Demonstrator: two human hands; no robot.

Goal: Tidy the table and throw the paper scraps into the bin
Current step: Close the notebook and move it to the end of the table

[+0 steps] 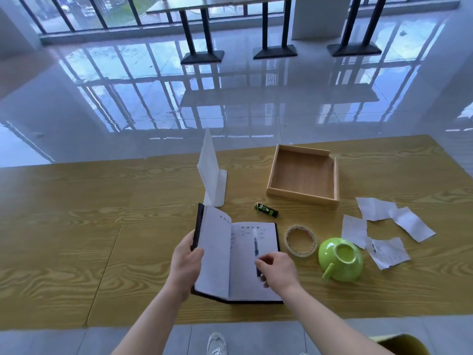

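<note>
My left hand (188,254) grips the notebook's (220,252) raised left cover; my right hand (277,270) pinches the pen (255,243) on the page; best lift it clear before closing; the paper scraps (376,208) lie right of the green cup (340,260).

Nothing legible: the notebook (243,265) carries a printed page heading (Chinese characters, too blurred to read).

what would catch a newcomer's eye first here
The open notebook in the middle of the table, its left cover gripped by the left hand, with the right hand at the pen on its right page. Then the bright green cup, upside down to its right, with white paper scraps scattered beyond it.
</note>
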